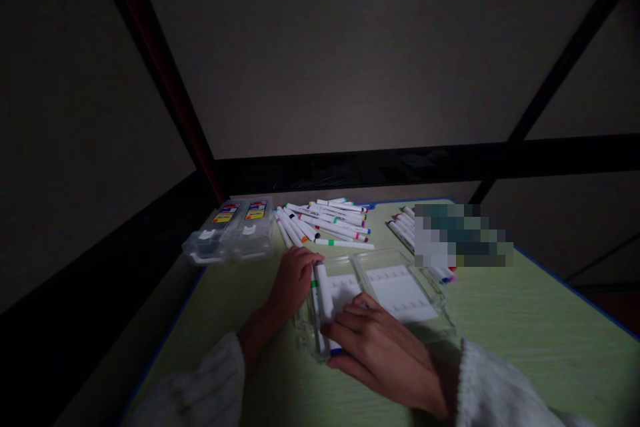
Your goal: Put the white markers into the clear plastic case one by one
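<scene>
An open clear plastic case (400,293) lies on the green table (540,340) in front of me. Two white markers (323,293) lie side by side at its left end. My left hand (293,283) is curled at the left edge of the case, its fingertips on the upper ends of those markers. My right hand (383,350) rests over the near left corner of the case, fingers pressed together on the lower ends of the markers. Both wrists come out of white fuzzy sleeves.
A loose pile of white markers with coloured caps (325,220) lies at the back of the table. Two shut clear cases with labels (230,230) sit at the back left corner. More markers (405,227) lie at the right beside a blurred patch. Dark frame bars stand behind.
</scene>
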Demonstrator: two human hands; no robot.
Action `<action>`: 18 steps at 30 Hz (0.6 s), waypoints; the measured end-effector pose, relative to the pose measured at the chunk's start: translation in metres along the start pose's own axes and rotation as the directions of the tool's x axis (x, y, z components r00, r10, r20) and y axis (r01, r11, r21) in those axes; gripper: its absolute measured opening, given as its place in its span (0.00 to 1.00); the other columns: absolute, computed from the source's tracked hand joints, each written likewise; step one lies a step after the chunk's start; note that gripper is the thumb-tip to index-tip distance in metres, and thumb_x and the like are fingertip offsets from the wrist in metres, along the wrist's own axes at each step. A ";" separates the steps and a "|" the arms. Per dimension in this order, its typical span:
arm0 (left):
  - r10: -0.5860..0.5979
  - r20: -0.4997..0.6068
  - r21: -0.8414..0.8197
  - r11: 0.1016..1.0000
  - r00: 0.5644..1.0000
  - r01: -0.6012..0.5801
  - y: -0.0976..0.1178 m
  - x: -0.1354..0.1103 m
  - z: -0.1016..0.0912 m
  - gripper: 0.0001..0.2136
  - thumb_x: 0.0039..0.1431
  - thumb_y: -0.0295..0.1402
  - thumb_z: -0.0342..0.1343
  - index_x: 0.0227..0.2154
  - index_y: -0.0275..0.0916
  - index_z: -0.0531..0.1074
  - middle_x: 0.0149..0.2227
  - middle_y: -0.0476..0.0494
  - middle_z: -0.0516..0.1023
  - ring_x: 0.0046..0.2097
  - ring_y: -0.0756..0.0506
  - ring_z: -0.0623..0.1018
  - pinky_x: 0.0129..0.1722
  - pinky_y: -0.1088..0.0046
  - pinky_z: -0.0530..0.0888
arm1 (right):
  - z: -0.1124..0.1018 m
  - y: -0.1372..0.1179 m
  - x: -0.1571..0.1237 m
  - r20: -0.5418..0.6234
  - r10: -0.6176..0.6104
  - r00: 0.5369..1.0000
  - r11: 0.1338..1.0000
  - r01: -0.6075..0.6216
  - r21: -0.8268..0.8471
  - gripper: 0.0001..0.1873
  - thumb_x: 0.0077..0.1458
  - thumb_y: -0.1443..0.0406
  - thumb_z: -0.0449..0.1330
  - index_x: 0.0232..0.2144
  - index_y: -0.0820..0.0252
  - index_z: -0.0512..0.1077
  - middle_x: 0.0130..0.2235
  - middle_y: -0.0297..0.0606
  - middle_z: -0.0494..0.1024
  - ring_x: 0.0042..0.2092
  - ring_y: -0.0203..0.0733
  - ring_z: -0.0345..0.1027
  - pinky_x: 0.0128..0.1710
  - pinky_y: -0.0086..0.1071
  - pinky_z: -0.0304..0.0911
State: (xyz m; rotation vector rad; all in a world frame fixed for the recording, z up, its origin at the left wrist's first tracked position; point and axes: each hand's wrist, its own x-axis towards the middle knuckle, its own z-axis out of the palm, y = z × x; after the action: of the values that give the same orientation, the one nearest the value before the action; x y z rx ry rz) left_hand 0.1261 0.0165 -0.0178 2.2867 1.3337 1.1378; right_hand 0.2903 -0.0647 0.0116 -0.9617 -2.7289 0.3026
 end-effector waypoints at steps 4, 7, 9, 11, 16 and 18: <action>0.005 -0.010 0.004 1.000 1.000 -0.005 0.000 0.000 0.000 0.13 0.49 0.19 0.43 0.28 0.36 0.73 0.28 0.45 0.73 0.35 0.47 0.69 0.38 0.69 0.67 | 0.000 0.001 0.001 -0.012 -0.013 1.000 1.000 0.013 0.000 0.10 0.56 0.61 0.49 0.37 0.59 0.65 0.33 0.36 0.71 0.37 0.40 0.62 0.38 0.34 0.50; 0.010 -0.024 0.003 1.000 1.000 -0.010 -0.001 -0.001 0.000 0.13 0.49 0.20 0.43 0.28 0.36 0.72 0.28 0.45 0.73 0.35 0.47 0.69 0.38 0.69 0.67 | 0.000 0.001 0.001 -0.018 -0.016 1.000 1.000 0.016 0.003 0.10 0.57 0.61 0.48 0.37 0.59 0.65 0.33 0.36 0.70 0.36 0.41 0.61 0.38 0.34 0.51; 0.002 -0.035 0.003 1.000 0.999 -0.002 -0.001 -0.001 -0.001 0.12 0.50 0.21 0.43 0.29 0.35 0.72 0.28 0.45 0.73 0.35 0.47 0.69 0.39 0.69 0.67 | 0.001 0.001 0.000 -0.018 -0.013 1.000 1.000 0.013 -0.001 0.10 0.57 0.61 0.48 0.35 0.59 0.65 0.33 0.37 0.70 0.36 0.41 0.60 0.38 0.34 0.52; -0.010 -0.039 0.008 1.000 0.999 0.010 -0.001 -0.001 -0.001 0.13 0.50 0.21 0.43 0.29 0.36 0.72 0.28 0.45 0.73 0.35 0.48 0.69 0.39 0.69 0.67 | 0.000 0.001 -0.001 -0.019 -0.009 1.000 1.000 0.009 -0.003 0.09 0.57 0.62 0.47 0.34 0.59 0.65 0.33 0.37 0.69 0.36 0.41 0.60 0.37 0.34 0.53; -0.001 -0.051 0.006 1.000 0.999 0.002 -0.001 -0.001 -0.001 0.14 0.50 0.20 0.42 0.31 0.36 0.72 0.30 0.44 0.73 0.37 0.47 0.70 0.40 0.68 0.67 | -0.001 0.002 0.000 -0.024 -0.004 1.000 1.000 0.004 0.003 0.09 0.57 0.63 0.48 0.36 0.60 0.65 0.33 0.37 0.69 0.36 0.41 0.61 0.37 0.33 0.55; -0.002 -0.062 -0.005 1.000 0.998 0.002 -0.002 -0.001 -0.001 0.14 0.51 0.21 0.42 0.33 0.36 0.72 0.32 0.44 0.73 0.38 0.47 0.70 0.41 0.68 0.67 | -0.001 0.003 0.000 -0.042 -0.003 0.999 1.000 0.003 0.008 0.09 0.57 0.63 0.48 0.37 0.60 0.65 0.33 0.37 0.69 0.36 0.41 0.61 0.37 0.33 0.56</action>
State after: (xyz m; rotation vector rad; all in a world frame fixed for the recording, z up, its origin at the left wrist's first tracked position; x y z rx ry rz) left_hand 0.1242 0.0165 -0.0186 2.2640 1.3537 1.2190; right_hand 0.2924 -0.0621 0.0121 -0.9508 -2.6887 0.2892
